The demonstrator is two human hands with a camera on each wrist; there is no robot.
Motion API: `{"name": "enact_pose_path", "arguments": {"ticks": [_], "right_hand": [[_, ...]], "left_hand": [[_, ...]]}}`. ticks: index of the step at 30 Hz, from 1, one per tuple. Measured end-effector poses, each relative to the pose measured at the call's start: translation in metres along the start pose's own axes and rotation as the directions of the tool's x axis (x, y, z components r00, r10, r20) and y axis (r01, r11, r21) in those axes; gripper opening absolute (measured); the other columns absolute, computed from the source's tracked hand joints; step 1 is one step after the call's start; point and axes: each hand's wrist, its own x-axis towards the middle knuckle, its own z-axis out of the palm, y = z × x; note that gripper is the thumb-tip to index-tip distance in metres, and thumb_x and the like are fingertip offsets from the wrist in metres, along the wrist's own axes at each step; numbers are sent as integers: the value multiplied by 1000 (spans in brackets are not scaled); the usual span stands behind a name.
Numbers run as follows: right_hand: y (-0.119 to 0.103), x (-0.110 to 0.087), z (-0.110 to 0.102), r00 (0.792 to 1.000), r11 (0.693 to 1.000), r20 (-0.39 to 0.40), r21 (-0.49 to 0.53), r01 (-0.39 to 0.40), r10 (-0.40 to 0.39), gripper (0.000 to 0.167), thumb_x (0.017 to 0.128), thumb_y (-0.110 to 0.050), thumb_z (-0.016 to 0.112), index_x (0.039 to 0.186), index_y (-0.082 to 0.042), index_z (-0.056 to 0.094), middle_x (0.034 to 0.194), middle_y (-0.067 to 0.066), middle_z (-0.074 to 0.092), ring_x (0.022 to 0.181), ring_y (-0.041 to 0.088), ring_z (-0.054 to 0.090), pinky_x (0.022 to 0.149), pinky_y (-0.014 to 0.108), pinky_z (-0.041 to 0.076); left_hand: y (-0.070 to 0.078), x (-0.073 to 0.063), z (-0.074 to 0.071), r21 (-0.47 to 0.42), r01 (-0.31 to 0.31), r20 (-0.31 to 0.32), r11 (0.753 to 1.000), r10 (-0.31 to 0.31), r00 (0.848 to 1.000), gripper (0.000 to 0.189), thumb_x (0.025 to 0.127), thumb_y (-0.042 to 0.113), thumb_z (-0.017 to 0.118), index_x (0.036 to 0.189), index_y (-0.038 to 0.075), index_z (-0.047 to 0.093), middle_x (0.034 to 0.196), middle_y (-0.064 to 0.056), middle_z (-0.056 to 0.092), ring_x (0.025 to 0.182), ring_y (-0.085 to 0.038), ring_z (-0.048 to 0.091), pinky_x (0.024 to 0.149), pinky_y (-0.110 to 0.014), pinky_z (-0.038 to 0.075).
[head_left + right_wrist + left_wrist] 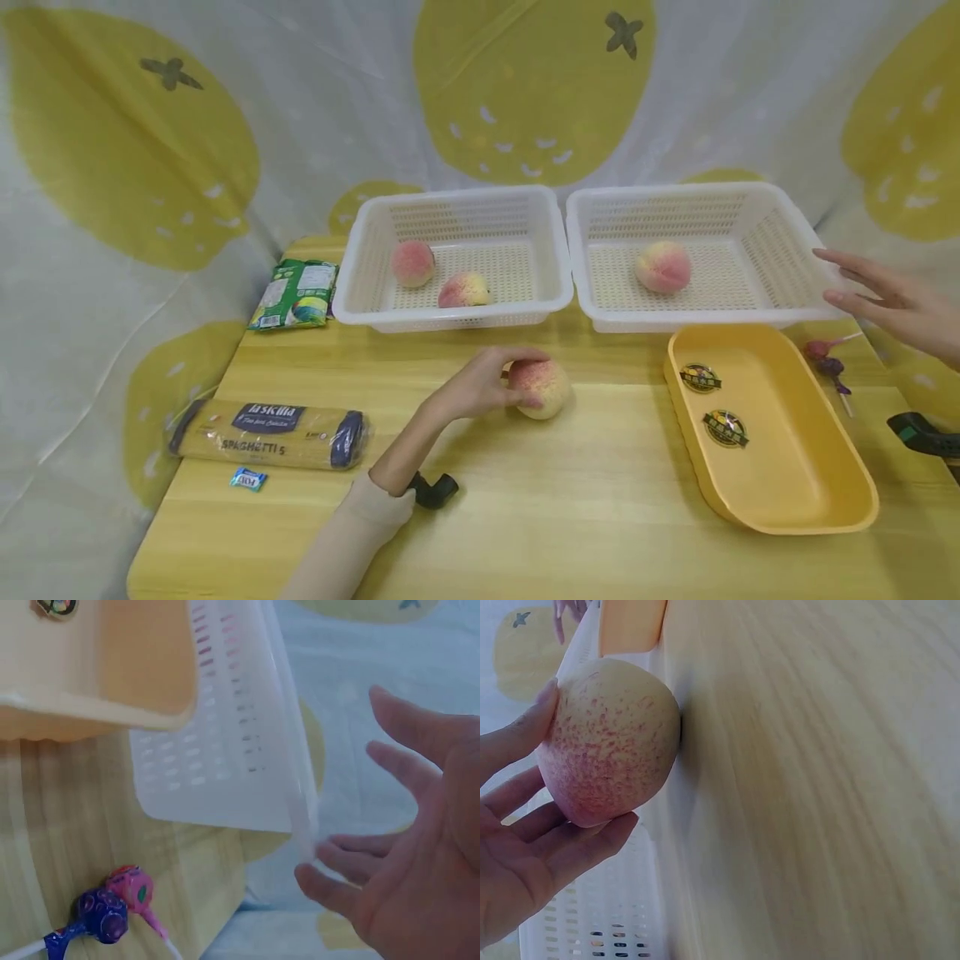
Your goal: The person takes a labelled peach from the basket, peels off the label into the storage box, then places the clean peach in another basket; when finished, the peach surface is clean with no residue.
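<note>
A pink and cream peach (546, 390) is low over the middle of the table, and my left hand (480, 387) grips it from the left side. In the left wrist view, thumb and fingers curl round the speckled peach (615, 742), whose far side is close to the wood. My right hand (911, 312) has its fingers spread at the right end of the right white basket (690, 317). In the right wrist view this right hand (420, 832) holds nothing, its lower fingertips right at the basket's rim (296, 772).
One peach (663, 267) lies in the right basket; two more lie in the left white basket (450, 318). An orange tray (780, 433) stands in front, with lollipops (828, 364) beside it. Spaghetti (266, 435), a small blue packet (248, 479) and a green bag (294, 294) lie leftward.
</note>
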Motion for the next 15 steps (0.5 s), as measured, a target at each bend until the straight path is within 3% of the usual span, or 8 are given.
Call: {"name": "enact_pose_path", "arguments": {"ticks": [3, 6, 8, 9, 11, 12, 13, 15], "right_hand": [[9, 6, -5, 994, 995, 78, 50, -83, 79, 66, 114, -28, 36, 165, -43, -3, 168, -22, -14, 154, 46, -20, 104, 86, -12], [19, 11, -8, 985, 989, 112, 55, -137, 130, 66, 114, -33, 35, 163, -48, -7, 170, -9, -19, 151, 57, -12, 104, 88, -7], [26, 13, -10, 982, 990, 130, 23, -138, 134, 66, 114, -32, 35, 162, -48, -8, 174, 0, -12, 158, 35, 18, 128, 65, 9], [30, 13, -10, 983, 991, 136, 15, -131, 128, 67, 114, -31, 35, 163, -47, -7, 175, -2, -3, 153, 19, 34, 130, 49, 23], [36, 15, -10, 985, 993, 127, 7, -118, 116, 66, 114, -28, 36, 165, -43, -3, 169, -13, 21, 123, -9, 52, 108, 18, 45], [39, 16, -10, 987, 994, 124, 18, -104, 101, 65, 114, -26, 36, 166, -40, -1, 162, -18, 32, 108, -20, 51, 93, 10, 47], [42, 17, -9, 989, 995, 123, 33, -90, 85, 64, 114, -24, 35, 167, -37, 1, 153, -26, 38, 103, -27, 48, 79, 5, 44], [47, 19, -8, 991, 991, 125, 115, -69, 54, 62, 114, -18, 34, 168, -31, 5, 136, -38, 42, 104, -21, 56, 77, 9, 47]], "left_hand": [[0, 0, 1, 15, 16, 5, 1000, -16, 1000, 60, 83, 19, 88, 137, 7, 66, 139, -7, 68, 124, -18, 61, 99, -33, 52], [1, 1, 2, 29, 21, 7, 999, -21, 1000, 60, 84, 21, 88, 137, 7, 66, 138, -8, 69, 118, -17, 61, 96, -31, 52], [3, 2, 2, 35, 23, 1, 999, -23, 1000, 59, 84, 21, 88, 137, 6, 66, 137, -9, 69, 114, -17, 61, 95, -32, 53], [3, 3, 2, 38, 25, -4, 999, -25, 1000, 60, 84, 21, 88, 137, 5, 66, 137, -9, 69, 114, -17, 61, 96, -32, 53], [6, 4, 2, 43, 26, -13, 999, -25, 1000, 59, 83, 20, 88, 136, 4, 66, 135, -10, 70, 116, -18, 62, 99, -35, 53], [7, 4, 2, 51, 25, -16, 998, -24, 1000, 59, 83, 20, 89, 135, 3, 67, 134, -10, 71, 117, -18, 63, 100, -36, 54], [9, 5, 2, 60, 20, -17, 998, -19, 1000, 59, 82, 20, 89, 134, 3, 68, 133, -10, 71, 119, -19, 64, 103, -36, 53], [13, 6, 0, 76, 5, -9, 997, -4, 1000, 57, 81, 21, 90, 131, 3, 69, 131, -10, 73, 121, -20, 65, 105, -37, 53]]}}
